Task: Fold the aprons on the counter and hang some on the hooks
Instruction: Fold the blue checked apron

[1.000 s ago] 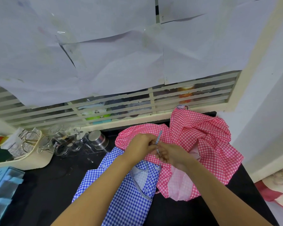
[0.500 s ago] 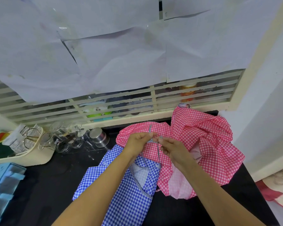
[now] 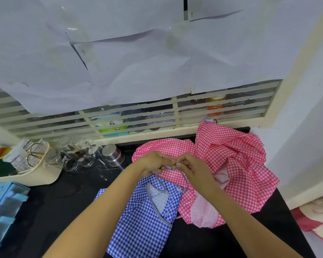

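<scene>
Blue gingham apron (image 3: pixel 144 226) lies folded mid-surface (image 3: pixel 54 211), long axis running from the near edge toward the hands. Left hand (image 3: pixel 153 163) and right hand (image 3: pixel 192 168), fingertips meeting, both pinch its striped strap (image 3: pixel 184 178) over the crumpled pink apron (image 3: pixel 231 161), far right corner.

Aprons two: blue apron (image 3: pixel 144 226), pink apron (image 3: pixel 237 157). Hands two: left hand (image 3: pixel 153 163), right hand (image 3: pixel 191 167). Steel cup (image 3: pixel 113 152) one. Basket (image 3: pixel 35 176) one.
</scene>
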The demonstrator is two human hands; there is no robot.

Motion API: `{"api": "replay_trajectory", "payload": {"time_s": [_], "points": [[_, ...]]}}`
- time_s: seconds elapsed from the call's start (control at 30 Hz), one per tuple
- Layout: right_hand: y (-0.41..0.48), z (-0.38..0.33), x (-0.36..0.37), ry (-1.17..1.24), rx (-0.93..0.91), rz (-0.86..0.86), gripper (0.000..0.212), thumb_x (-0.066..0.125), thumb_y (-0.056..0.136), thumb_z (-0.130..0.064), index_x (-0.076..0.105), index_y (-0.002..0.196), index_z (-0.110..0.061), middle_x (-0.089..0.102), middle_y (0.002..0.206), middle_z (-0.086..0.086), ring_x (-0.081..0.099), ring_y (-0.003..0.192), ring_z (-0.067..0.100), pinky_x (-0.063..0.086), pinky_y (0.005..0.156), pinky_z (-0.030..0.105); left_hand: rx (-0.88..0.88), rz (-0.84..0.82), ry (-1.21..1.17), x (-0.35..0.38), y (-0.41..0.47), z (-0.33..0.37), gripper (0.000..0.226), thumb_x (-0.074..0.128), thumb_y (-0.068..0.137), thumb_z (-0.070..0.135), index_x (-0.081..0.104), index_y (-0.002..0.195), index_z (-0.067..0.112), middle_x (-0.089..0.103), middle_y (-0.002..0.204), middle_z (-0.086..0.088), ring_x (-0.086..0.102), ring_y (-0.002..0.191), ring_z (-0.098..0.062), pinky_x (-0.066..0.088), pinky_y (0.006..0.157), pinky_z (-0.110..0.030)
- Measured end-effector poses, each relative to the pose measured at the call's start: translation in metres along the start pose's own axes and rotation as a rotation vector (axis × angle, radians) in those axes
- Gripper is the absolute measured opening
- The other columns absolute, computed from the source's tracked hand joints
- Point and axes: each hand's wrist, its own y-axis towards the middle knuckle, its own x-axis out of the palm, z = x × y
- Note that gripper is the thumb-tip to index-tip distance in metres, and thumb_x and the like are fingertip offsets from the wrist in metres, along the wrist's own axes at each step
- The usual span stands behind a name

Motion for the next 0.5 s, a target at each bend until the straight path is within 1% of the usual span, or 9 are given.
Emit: {"api": "replay_trajectory", "payload": {"time_s": [0.07, 0.13, 0.23, 0.3, 0.37, 0.47, 0.5], "points": [[0.000, -0.002, -0.001, -0.015, 0.003, 0.009, 0.009, 0.058, 0.095, -0.017, 0.062, 0.094, -0.009, 0.071, 0.083, -0.002, 0.067, 0.075, 0.014, 0.052, 0.068, 0.040, 0.013, 0.023, 0.069, 0.000, 0.001, 0.001, 0.010, 0.064, 0.089, 0.012, 0.074, 0.091, 0.009, 0.070, 0.073, 0.002, 0.040, 0.047, -0.002, 0.035, 0.044, -0.014], [0.001, -0.002, -0.003, -0.027, 0.009, 0.022, 0.010, 0.058, 0.094, -0.018, 0.062, 0.091, -0.009, 0.070, 0.081, 0.000, 0.066, 0.074, 0.014, 0.052, 0.067, 0.037, 0.030, 0.046, 0.126, 0.000, 0.003, 0.003, 0.011, 0.068, 0.087, 0.014, 0.075, 0.094, 0.009, 0.071, 0.076, 0.000, 0.042, 0.046, 0.000, 0.036, 0.047, -0.015], [0.003, -0.002, -0.007, -0.042, 0.022, 0.021, 0.007, 0.060, 0.093, -0.015, 0.063, 0.090, -0.009, 0.069, 0.078, -0.001, 0.065, 0.071, 0.011, 0.051, 0.065, 0.029, 0.035, 0.042, 0.175, 0.000, 0.005, 0.005, 0.014, 0.068, 0.087, 0.015, 0.075, 0.097, 0.008, 0.072, 0.085, -0.006, 0.044, 0.046, 0.000, 0.038, 0.050, -0.016], [0.005, -0.001, -0.010, -0.043, 0.040, 0.021, 0.005, 0.061, 0.092, -0.012, 0.065, 0.090, -0.009, 0.069, 0.078, -0.002, 0.064, 0.070, 0.008, 0.051, 0.065, 0.022, 0.065, 0.001, 0.176, 0.001, 0.004, 0.006, 0.013, 0.066, 0.088, 0.012, 0.075, 0.096, 0.009, 0.071, 0.090, -0.009, 0.043, 0.050, -0.002, 0.037, 0.050, -0.016], [0.007, 0.001, -0.014, -0.008, 0.081, 0.040, 0.004, 0.064, 0.089, -0.011, 0.068, 0.089, -0.009, 0.068, 0.076, -0.005, 0.064, 0.071, 0.006, 0.050, 0.066, 0.016, 0.139, -0.042, 0.190, 0.005, 0.004, 0.006, 0.011, 0.069, 0.086, 0.012, 0.076, 0.094, 0.013, 0.072, 0.083, 0.000, 0.046, 0.052, 0.000, 0.036, 0.053, -0.015], [0.013, -0.001, -0.021, 0.060, 0.140, 0.050, 0.005, 0.069, 0.085, -0.013, 0.072, 0.088, -0.011, 0.070, 0.075, -0.005, 0.065, 0.069, 0.006, 0.051, 0.065, 0.014, 0.259, -0.004, 0.251, 0.009, 0.002, 0.008, 0.003, 0.076, 0.080, 0.018, 0.076, 0.083, 0.017, 0.070, 0.069, 0.010, 0.057, 0.059, 0.004, 0.041, 0.064, -0.012], [0.015, -0.002, -0.023, 0.099, 0.165, 0.034, 0.005, 0.070, 0.085, -0.013, 0.073, 0.088, -0.011, 0.070, 0.074, -0.004, 0.066, 0.068, 0.006, 0.051, 0.064, 0.014, 0.287, 0.010, 0.274, 0.010, 0.004, 0.008, 0.003, 0.076, 0.080, 0.019, 0.075, 0.077, 0.018, 0.068, 0.062, 0.012, 0.055, 0.054, 0.003, 0.040, 0.062, -0.011]]}}
